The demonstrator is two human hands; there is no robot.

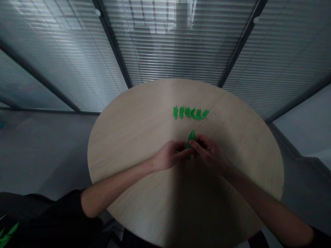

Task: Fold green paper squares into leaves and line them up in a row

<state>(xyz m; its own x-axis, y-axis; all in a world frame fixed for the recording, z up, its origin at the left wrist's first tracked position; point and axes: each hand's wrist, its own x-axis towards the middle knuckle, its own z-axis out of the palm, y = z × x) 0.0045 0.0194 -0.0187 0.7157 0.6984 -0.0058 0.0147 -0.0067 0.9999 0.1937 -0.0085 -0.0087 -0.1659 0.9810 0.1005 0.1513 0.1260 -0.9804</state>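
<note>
Closest in, at the lower left, a black sleeve point(59, 213) covers the person's left upper arm, and a scrap of green paper point(9, 229) shows in the corner beside it. Farther up, over a round wooden table point(134, 144), the left hand point(170, 155) and right hand point(208, 153) meet, both curled nearly shut around a leaf-shaped piece of green paper point(190, 139). Its pointed tip sticks up between them, and the fingers point(196, 146) hide its lower part. Just beyond the hands, six similar green paper pieces point(190, 113) lie in a short row on the pale wood, some overlapping. Past the table's edge are a grey floor point(43, 151) and glass partitions with slatted blinds point(178, 48).
</note>
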